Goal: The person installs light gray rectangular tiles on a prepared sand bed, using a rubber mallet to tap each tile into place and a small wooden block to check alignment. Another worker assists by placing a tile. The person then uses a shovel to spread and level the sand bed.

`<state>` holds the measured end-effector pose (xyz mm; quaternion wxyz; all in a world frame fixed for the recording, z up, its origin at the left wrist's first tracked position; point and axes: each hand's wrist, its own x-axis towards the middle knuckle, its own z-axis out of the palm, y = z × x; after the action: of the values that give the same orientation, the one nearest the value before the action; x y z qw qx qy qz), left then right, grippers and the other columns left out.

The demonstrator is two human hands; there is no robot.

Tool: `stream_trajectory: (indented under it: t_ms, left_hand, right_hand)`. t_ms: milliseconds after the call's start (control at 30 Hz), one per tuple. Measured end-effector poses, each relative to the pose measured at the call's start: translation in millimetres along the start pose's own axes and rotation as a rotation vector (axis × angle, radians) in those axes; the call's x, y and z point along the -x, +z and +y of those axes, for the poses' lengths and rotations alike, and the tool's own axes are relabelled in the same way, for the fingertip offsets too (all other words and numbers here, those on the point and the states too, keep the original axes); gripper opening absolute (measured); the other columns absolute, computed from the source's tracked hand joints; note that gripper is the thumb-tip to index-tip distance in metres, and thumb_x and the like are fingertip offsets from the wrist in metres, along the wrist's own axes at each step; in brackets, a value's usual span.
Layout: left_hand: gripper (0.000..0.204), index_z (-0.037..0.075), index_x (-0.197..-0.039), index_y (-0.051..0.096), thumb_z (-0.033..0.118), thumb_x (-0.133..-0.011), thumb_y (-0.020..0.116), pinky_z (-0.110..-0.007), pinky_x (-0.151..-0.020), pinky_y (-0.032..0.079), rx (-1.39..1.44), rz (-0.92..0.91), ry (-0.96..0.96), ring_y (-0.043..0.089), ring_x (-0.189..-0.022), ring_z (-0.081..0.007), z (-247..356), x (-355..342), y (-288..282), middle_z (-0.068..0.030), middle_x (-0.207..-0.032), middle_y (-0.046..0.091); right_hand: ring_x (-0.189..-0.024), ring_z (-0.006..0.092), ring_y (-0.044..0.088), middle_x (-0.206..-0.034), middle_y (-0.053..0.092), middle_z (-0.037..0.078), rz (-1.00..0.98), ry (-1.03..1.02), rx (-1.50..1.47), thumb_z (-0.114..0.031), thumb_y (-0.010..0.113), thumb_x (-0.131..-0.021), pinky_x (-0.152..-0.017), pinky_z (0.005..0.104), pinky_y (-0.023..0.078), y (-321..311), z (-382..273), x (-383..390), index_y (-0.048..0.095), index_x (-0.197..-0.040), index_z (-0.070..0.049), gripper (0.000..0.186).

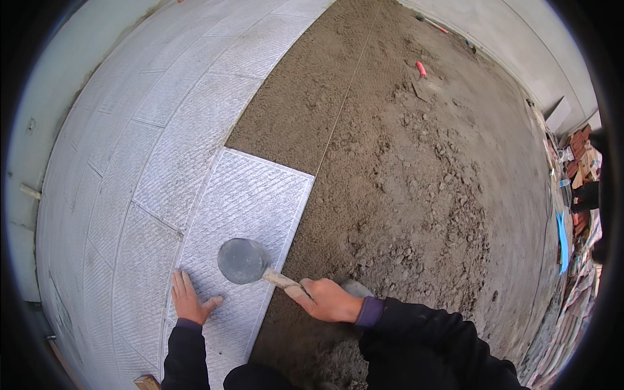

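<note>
My right hand is closed round the wooden handle of a rubber mallet. The mallet's dark grey, round head is over a pale grey, ribbed paving slab; whether it touches the surface I cannot tell. On the same slab, near its left edge, lies my left hand, flat with the thumb spread and holding nothing. This slab sits against the rows of laid slabs on the left. Its right and far edges border brown, sandy bedding.
A taut string line runs away from the slab's far right corner. Farther off lie a red-handled trowel and a long tool with a red handle. Walls stand left and far right. Boards and a blue strip line the right side.
</note>
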<state>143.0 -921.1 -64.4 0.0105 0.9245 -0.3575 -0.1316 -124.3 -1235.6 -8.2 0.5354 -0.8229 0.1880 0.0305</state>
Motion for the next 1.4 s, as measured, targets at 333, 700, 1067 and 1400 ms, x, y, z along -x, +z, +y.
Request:
stream_trajectory:
  t_ms: [333, 700, 1067, 1400]
  left_hand:
    - [0.141, -0.020, -0.153, 0.029, 0.065, -0.060, 0.092, -0.054, -0.126, 0.024, -0.048, -0.115, -0.093, 0.023, -0.156, -0.0489, 19, -22, -11, -0.0389, -0.165, 0.023]
    - [0.143, -0.019, -0.154, 0.029, 0.071, -0.061, 0.089, -0.053, -0.126, 0.025, -0.073, -0.115, -0.065, 0.022, -0.156, -0.0500, 15, -21, -4, -0.0389, -0.165, 0.022]
    - [0.142, -0.017, -0.155, 0.029, 0.075, -0.063, 0.086, -0.054, -0.127, 0.023, -0.082, -0.100, -0.104, 0.020, -0.158, -0.0479, 24, -22, -7, -0.0374, -0.166, 0.022]
    - [0.141, -0.017, -0.154, 0.032, 0.076, -0.062, 0.086, -0.054, -0.126, 0.025, -0.025, -0.038, -0.117, 0.024, -0.156, -0.0492, 24, -17, -10, -0.0384, -0.164, 0.025]
  right_hand:
    - [-0.076, 0.0496, 0.069, -0.076, 0.068, 0.031, 0.037, 0.048, 0.139, -0.047, 0.048, -0.110, -0.072, 0.0563, 0.054, -28, -21, -64, 0.064, -0.093, 0.010, 0.062]
    - [-0.070, 0.0505, 0.067, -0.071, 0.066, 0.029, -0.102, -0.010, 0.174, -0.046, 0.051, -0.109, -0.067, 0.0574, 0.053, -13, -23, -77, 0.063, -0.094, 0.009, 0.058]
    - [-0.076, 0.0535, 0.066, -0.077, 0.066, 0.033, -0.049, -0.043, 0.139, -0.050, 0.048, -0.109, -0.070, 0.0572, 0.052, 5, -5, -79, 0.063, -0.091, 0.009, 0.064]
    - [-0.073, 0.0536, 0.064, -0.073, 0.062, 0.034, -0.019, -0.179, 0.165, -0.038, 0.058, -0.108, -0.064, 0.0552, 0.049, 2, -37, -100, 0.061, -0.085, 0.007, 0.050]
